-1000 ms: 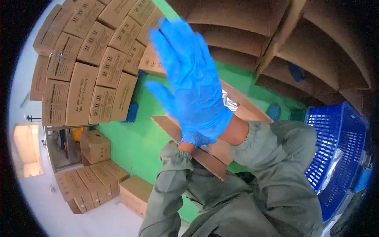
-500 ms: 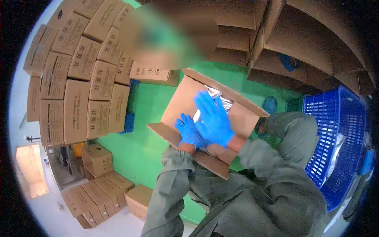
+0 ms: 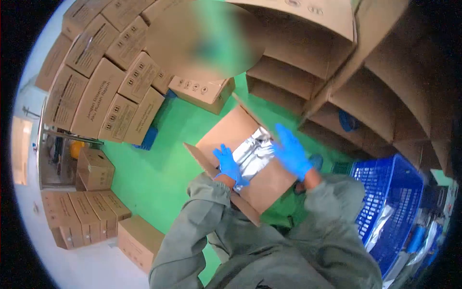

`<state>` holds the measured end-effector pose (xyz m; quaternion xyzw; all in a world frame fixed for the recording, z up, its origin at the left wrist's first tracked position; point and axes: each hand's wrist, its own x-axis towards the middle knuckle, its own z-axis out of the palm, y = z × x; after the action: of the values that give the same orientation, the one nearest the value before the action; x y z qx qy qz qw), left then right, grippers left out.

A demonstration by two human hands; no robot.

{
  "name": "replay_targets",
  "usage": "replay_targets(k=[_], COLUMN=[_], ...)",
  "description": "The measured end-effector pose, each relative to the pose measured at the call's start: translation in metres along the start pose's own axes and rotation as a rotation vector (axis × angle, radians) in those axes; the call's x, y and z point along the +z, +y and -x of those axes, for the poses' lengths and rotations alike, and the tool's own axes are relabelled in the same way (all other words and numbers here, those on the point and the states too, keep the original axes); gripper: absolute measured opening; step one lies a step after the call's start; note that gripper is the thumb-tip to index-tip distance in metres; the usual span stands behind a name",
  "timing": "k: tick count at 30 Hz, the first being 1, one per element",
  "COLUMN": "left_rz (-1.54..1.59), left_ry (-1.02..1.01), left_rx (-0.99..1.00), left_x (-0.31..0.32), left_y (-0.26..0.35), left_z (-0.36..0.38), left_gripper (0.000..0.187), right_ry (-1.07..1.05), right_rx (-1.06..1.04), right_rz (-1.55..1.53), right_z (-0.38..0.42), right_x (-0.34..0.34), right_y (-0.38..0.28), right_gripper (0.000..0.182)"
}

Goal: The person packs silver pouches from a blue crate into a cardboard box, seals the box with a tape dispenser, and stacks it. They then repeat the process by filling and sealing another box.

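An open cardboard box (image 3: 272, 185) with its flaps spread lies in front of my body. Shiny silver foil packs (image 3: 253, 153) show inside it. My left hand (image 3: 229, 166), in a blue glove, rests at the box's left side beside the foil, fingers spread. At the right of the foil, my right hand (image 3: 291, 153), also blue-gloved, is over the box's right edge with its fingers stretched out and slightly blurred. Neither hand has anything visible in it.
Closed cartons (image 3: 101, 96) are stacked at the left, more cartons (image 3: 86, 212) at lower left. A single carton (image 3: 202, 91) sits beyond the box. Cardboard shelving (image 3: 332, 113) rises at the upper right. A blue plastic basket (image 3: 397, 212) holding foil packs is at the right.
My right hand has moved right, off the foil and away from my left hand, uncovering more foil. The camera view has turned, shifting the surroundings.
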<state>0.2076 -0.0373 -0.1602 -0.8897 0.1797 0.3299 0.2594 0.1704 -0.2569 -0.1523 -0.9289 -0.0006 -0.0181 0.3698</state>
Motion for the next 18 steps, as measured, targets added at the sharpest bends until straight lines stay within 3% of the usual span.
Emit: replay_targets(k=[2,3,4,5,6,8,9,10,12,14,15,17,18], left_rz=[-0.058,-0.018,0.016,0.068,0.057,0.476,0.358,0.375,0.404,0.536,0.57,0.511,0.55], left_ry=[-0.031,0.054,0.133,0.221,0.204,-0.064,0.253,0.241,0.77,0.951,0.953,0.982,0.986], left_rx=[0.015,0.088,0.163,0.237,0.233,0.633,0.783,0.794,0.879,0.811,0.787,0.474,0.459], left_x=[-0.001,0.003,0.001,-0.001,-0.017,-0.045,-0.04,-0.037,-0.026,-0.04,-0.038,-0.033,-0.039], left_y=[-0.002,-0.005,-0.012,-0.024,-0.043,-0.07,-0.078,-0.071,-0.061,-0.032,-0.014,0.019,0.022], left_z=[-0.003,0.0,0.006,0.01,0.028,0.064,0.069,0.059,0.031,-0.004,-0.028,-0.08,-0.093], left_gripper=[0.132,0.128,0.125,0.106,0.106,0.085,0.079,0.079,0.075,0.071,0.071,0.065,0.065], right_ry=[-0.038,-0.038,-0.177,-0.311,-0.318,-0.421,-0.491,-0.51,-0.571,-0.697,-0.568,-0.521,-0.549], right_rx=[-0.061,-0.071,-0.016,0.035,0.036,0.041,0.063,0.076,0.101,0.111,0.08,-0.028,-0.032], right_rz=[0.321,0.316,0.409,0.502,0.482,0.383,0.363,0.368,0.226,0.237,-0.141,0.114,0.143], right_z=[0.017,0.024,0.03,0.028,0.022,0.02,0.016,0.014,0.01,0.008,0.014,0.017,0.012], right_x=[0.044,0.055,0.066,0.074,0.077,0.07,0.064,0.06,0.059,0.067,0.088,0.064,0.059], right_y=[-0.021,-0.03,-0.039,-0.041,-0.039,-0.021,-0.022,-0.02,-0.016,0.009,0.041,0.04,0.038], right_gripper=[0.083,0.083,0.084,0.085,0.085,0.084,0.08,0.08,0.075,0.071,0.067,0.052,0.052])
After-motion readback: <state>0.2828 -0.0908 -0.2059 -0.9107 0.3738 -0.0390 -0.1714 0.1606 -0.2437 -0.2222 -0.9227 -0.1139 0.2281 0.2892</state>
